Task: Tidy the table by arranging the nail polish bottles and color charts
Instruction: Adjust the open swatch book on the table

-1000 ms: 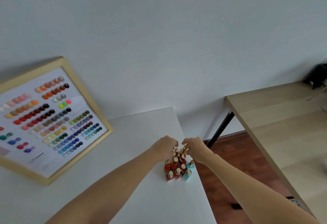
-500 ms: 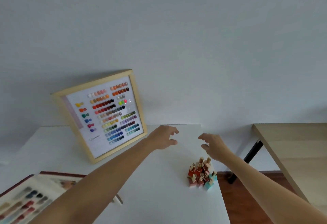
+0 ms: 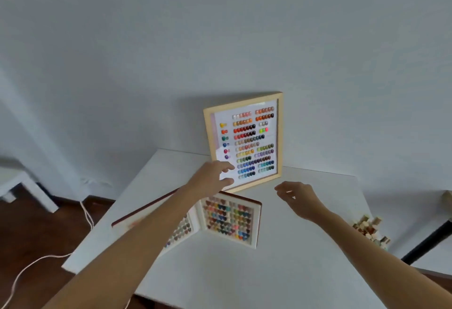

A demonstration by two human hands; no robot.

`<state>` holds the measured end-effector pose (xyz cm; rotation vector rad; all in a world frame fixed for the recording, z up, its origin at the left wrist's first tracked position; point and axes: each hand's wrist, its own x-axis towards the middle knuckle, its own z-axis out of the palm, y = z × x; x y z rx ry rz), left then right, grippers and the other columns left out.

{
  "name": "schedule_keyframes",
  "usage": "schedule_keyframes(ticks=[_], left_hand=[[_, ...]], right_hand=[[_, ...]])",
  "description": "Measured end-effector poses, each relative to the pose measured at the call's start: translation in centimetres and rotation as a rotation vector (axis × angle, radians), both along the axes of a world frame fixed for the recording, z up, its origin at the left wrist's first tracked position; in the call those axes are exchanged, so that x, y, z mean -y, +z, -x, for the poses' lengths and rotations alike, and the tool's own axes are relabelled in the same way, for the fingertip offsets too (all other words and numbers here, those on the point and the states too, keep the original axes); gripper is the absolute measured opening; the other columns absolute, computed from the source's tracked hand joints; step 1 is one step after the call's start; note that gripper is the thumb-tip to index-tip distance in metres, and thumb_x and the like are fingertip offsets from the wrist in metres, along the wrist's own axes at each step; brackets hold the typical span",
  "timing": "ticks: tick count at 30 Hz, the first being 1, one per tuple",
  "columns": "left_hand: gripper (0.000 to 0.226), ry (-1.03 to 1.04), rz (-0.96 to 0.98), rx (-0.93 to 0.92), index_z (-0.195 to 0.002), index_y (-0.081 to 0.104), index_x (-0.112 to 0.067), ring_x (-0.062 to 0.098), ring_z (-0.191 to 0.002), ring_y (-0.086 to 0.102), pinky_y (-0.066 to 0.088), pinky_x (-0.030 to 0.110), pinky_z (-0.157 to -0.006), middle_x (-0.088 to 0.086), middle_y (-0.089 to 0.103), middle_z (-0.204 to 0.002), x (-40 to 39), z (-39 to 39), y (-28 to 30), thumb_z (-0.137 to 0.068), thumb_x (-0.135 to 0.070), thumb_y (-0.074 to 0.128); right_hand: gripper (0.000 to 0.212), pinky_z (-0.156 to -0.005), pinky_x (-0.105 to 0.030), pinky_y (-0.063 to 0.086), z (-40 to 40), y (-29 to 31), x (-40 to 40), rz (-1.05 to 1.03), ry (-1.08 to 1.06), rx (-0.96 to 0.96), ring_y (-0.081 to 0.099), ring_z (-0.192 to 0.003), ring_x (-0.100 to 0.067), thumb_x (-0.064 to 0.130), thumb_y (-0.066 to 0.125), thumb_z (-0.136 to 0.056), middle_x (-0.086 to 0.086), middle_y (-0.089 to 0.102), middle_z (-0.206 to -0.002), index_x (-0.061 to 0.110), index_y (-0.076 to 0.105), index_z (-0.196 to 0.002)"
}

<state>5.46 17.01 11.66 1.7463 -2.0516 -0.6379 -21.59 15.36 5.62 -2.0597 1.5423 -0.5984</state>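
Both hands are out over the white table (image 3: 220, 272), empty, fingers loosely spread. The nail polish bottles (image 3: 370, 231) already stand bunched in one cluster to the right of the right hand (image 3: 297, 197), near the table's right edge — that part looks done; their number is too blurred to count. Two color charts remain: the open swatch book (image 3: 230, 220) lying askew just under the left hand (image 3: 212, 176), and the framed chart (image 3: 244, 141) propped against the wall just beyond both hands — likely next.
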Motion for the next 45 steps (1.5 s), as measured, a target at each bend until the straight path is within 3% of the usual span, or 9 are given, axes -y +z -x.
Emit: schedule_keyframes(ticks=[4,8,13,17,23,27,29,32,45], left_hand=[[0.045,0.096,0.055,0.032,-0.134,0.052,-0.018,0.019,-0.122,0.055,0.043,0.03,-0.101,0.005,0.057,-0.136,-4.3,-7.4,-0.8,-0.091,-0.026,0.063],[0.049,0.186,0.039,0.106,-0.138,0.045,-0.021,0.021,-0.127,0.049,0.041,0.035,-0.105,0.004,0.052,-0.139,-7.9,-12.7,-2.4,-0.092,-0.029,0.06],[0.046,0.231,-0.023,0.192,-0.137,0.045,-0.018,0.024,-0.121,0.055,0.048,0.039,-0.102,0.006,0.056,-0.134,-9.6,-16.3,-4.0,-0.095,-0.03,0.055],[0.027,0.202,-0.047,0.249,-0.121,0.052,-0.016,0.023,-0.098,0.069,0.058,0.037,-0.085,0.004,0.067,-0.118,-9.6,-16.4,-5.1,-0.099,-0.029,0.045],[0.025,0.251,-0.004,0.297,-0.118,0.052,-0.018,0.023,-0.096,0.071,0.059,0.035,-0.084,0.002,0.069,-0.116,-8.8,-16.0,-5.9,-0.099,-0.033,0.045],[0.026,0.296,0.021,0.29,-0.119,0.052,-0.02,0.022,-0.097,0.07,0.058,0.034,-0.085,0.0,0.069,-0.116,-8.7,-16.3,-5.9,-0.098,-0.033,0.047],[0.024,0.326,0.033,0.288,-0.118,0.052,-0.02,0.021,-0.095,0.07,0.058,0.035,-0.084,0.0,0.07,-0.113,-8.6,-16.7,-6.0,-0.098,-0.032,0.047],[0.023,0.409,0.053,0.283,-0.118,0.053,-0.021,0.022,-0.091,0.07,0.058,0.038,-0.081,0.0,0.072,-0.106,-8.7,-17.9,-5.8,-0.098,-0.031,0.046],[0.023,0.668,0.069,0.317,-0.115,0.055,-0.022,0.025,-0.077,0.07,0.06,0.041,-0.072,0.001,0.072,-0.092,-6.3,-28.4,-4.3,-0.097,-0.033,0.047]], right_hand=[[0.036,-0.066,-0.027,0.044,-6.0,0.9,-2.1,-0.013,0.035,0.032,0.063,-0.077,-0.021,0.038,0.044,-0.096,-0.004,0.069,-0.082,0.011,0.065,-0.088],[0.026,-0.07,-0.018,0.047,-8.9,1.0,-3.6,-0.049,0.115,0.033,0.065,-0.085,-0.011,0.039,0.049,-0.094,0.004,0.071,-0.095,0.021,0.064,-0.105],[0.026,-0.085,-0.034,0.053,-10.3,0.4,-4.0,-0.058,0.114,-0.081,0.065,-0.098,-0.021,0.02,0.059,-0.09,-0.003,0.068,-0.111,0.015,0.061,-0.116],[0.018,-0.078,-0.028,0.053,-10.4,-0.2,-3.9,-0.048,0.123,-0.125,0.062,-0.085,-0.017,0.018,0.055,-0.093,-0.004,0.07,-0.105,0.015,0.062,-0.109],[0.012,-0.069,-0.021,0.052,-9.6,-0.6,-2.3,-0.039,0.174,-0.143,0.064,-0.082,-0.015,0.02,0.053,-0.094,0.0,0.071,-0.099,0.02,0.061,-0.102],[0.02,-0.076,-0.03,0.056,-10.3,-0.6,-0.6,-0.005,0.205,-0.135,0.067,-0.093,-0.022,0.017,0.055,-0.093,0.0,0.069,-0.104,0.017,0.062,-0.111],[0.019,-0.072,-0.022,0.054,-11.3,-0.4,0.7,0.017,0.248,-0.133,0.066,-0.093,-0.02,0.016,0.056,-0.092,0.001,0.068,-0.104,0.016,0.062,-0.11],[0.014,-0.062,-0.013,0.045,-13.3,-0.2,2.6,0.03,0.322,-0.143,0.065,-0.084,-0.015,0.017,0.055,-0.093,0.002,0.068,-0.097,0.017,0.062,-0.106],[0.013,-0.063,-0.013,0.047,-27.8,0.9,8.8,0.044,0.439,-0.053,0.063,-0.075,-0.012,0.019,0.052,-0.094,0.007,0.065,-0.091,0.018,0.062,-0.103]])
